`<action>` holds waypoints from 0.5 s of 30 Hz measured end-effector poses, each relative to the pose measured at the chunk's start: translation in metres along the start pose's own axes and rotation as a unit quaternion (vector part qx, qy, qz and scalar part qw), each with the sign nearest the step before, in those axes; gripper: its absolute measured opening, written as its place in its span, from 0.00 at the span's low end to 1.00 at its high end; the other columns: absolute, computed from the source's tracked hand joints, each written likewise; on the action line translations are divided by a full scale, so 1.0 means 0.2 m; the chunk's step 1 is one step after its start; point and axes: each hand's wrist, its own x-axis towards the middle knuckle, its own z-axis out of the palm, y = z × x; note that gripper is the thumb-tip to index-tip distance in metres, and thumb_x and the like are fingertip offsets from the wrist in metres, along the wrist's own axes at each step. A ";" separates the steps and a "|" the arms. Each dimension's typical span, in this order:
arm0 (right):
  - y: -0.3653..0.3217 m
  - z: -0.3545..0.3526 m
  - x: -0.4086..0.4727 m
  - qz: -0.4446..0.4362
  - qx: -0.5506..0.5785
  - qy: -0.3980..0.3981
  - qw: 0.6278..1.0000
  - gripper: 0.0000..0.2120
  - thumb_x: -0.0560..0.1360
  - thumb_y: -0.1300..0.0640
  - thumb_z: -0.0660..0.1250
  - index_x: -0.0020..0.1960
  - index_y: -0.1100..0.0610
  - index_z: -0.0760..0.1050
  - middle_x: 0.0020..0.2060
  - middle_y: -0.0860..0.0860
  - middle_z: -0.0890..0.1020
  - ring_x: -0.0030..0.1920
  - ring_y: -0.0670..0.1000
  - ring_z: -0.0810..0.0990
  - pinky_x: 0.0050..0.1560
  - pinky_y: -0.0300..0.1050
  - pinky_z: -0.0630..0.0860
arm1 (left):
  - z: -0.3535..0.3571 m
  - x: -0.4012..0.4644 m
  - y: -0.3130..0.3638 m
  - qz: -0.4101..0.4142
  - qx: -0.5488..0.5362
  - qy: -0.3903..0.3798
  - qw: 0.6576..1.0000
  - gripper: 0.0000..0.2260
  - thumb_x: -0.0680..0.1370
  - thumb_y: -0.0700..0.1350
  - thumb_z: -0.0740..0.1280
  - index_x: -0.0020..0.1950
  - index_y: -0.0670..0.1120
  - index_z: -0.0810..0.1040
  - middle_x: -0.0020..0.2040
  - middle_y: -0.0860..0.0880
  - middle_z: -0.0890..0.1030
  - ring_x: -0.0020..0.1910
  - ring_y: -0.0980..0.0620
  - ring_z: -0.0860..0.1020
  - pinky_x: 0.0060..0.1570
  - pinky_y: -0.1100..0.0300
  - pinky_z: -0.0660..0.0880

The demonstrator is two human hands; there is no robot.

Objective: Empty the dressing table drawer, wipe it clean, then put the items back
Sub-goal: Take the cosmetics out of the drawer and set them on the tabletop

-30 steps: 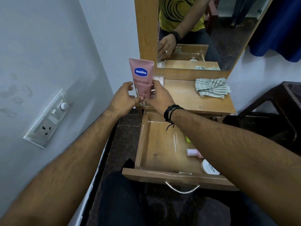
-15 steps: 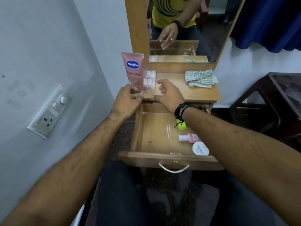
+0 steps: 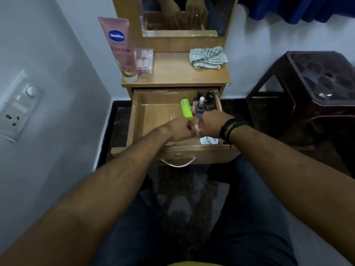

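the drawer is a pale wooden box pulled out toward the person, with a curved metal handle on its front. its left half is bare wood beyond the left hand; the right half is crowded. both hands are down inside it near the front wall, knuckles nearly meeting, fingers curled around a small pink item between them; how much each one grips is hard to tell through blur. the right hand wears dark bands at the wrist. just beyond the hands lies a lime-green tube, and past the right hand a cluster of nail polish bottles stands in the far right corner. a white round lid shows under the right wrist. farther off, on the tabletop, a pink vaseline tube stands beside a clear nail case beyond the left hand, and a striped cloth lies beyond the right.
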 end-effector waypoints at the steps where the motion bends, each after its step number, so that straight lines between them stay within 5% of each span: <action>1: 0.02 0.01 -0.02 0.000 -0.009 -0.009 1.000 0.12 0.75 0.52 0.70 0.53 0.58 0.79 0.49 0.55 0.82 0.47 0.55 0.79 0.46 0.47 0.75 | 0.03 0.01 0.02 -0.005 0.006 -0.007 1.000 0.09 0.79 0.45 0.68 0.52 0.42 0.85 0.42 0.47 0.82 0.42 0.51 0.77 0.39 0.66 0.72; 6: 0.06 0.08 -0.06 -0.008 -0.048 0.010 0.999 0.07 0.78 0.51 0.65 0.46 0.54 0.75 0.47 0.54 0.78 0.51 0.58 0.78 0.49 0.48 0.73 | 0.13 0.08 0.04 -0.035 0.037 -0.010 0.999 0.11 0.78 0.46 0.67 0.54 0.45 0.86 0.53 0.46 0.85 0.54 0.46 0.81 0.57 0.54 0.77; 10: 0.06 0.12 -0.03 0.041 -0.038 0.011 0.998 0.15 0.73 0.48 0.66 0.36 0.52 0.64 0.43 0.52 0.75 0.55 0.62 0.78 0.58 0.59 0.75 | 0.14 0.10 0.03 -0.047 0.087 0.029 0.995 0.13 0.77 0.50 0.69 0.58 0.46 0.84 0.57 0.45 0.83 0.56 0.44 0.80 0.56 0.54 0.77; 13: 0.05 0.12 -0.01 0.075 -0.035 0.001 0.997 0.08 0.73 0.47 0.65 0.48 0.50 0.71 0.48 0.52 0.73 0.61 0.63 0.73 0.63 0.65 0.70 | 0.11 0.10 0.01 -0.052 0.125 0.088 0.987 0.16 0.78 0.48 0.68 0.63 0.43 0.78 0.61 0.40 0.75 0.57 0.38 0.77 0.56 0.51 0.76; 15: 0.05 0.12 -0.01 0.088 -0.027 0.000 0.996 0.16 0.75 0.45 0.64 0.59 0.51 0.74 0.56 0.54 0.75 0.64 0.63 0.70 0.63 0.64 0.70 | 0.10 0.10 -0.01 -0.054 0.146 0.097 0.983 0.18 0.78 0.48 0.68 0.65 0.42 0.74 0.62 0.39 0.71 0.57 0.36 0.76 0.56 0.48 0.76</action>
